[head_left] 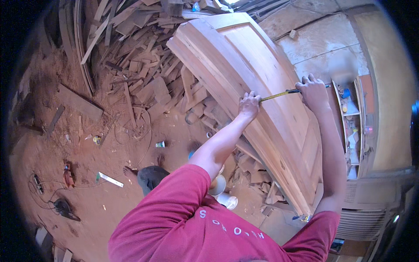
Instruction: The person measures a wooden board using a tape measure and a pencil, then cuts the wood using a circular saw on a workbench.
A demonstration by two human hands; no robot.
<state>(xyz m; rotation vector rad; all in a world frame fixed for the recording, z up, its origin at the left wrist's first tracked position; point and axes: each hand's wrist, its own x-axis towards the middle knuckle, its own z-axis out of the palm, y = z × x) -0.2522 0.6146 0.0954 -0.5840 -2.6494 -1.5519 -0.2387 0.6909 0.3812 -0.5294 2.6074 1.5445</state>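
A large pale wooden panelled door (pixel 288 118) lies slanting in front of me, with long mouldings along its near side. Across it stretches a yellow tape measure (pixel 279 94). My left hand (pixel 249 106) is closed on one end of the tape at the door's near side. Toward the far side, my right hand (pixel 313 94) grips the other end, where a dark part shows by the fingers. A thin dark tip (pixel 328 86) sticks out past the right hand; what it belongs to is hidden.
Heaped wood offcuts (pixel 152 87) lie behind and left of the door. A shelf (pixel 351 114) with small items stands right. On the dusty floor are a black corded power tool (pixel 65 208), a square (pixel 110 179), a small can (pixel 160 144) and white buckets (pixel 227 201).
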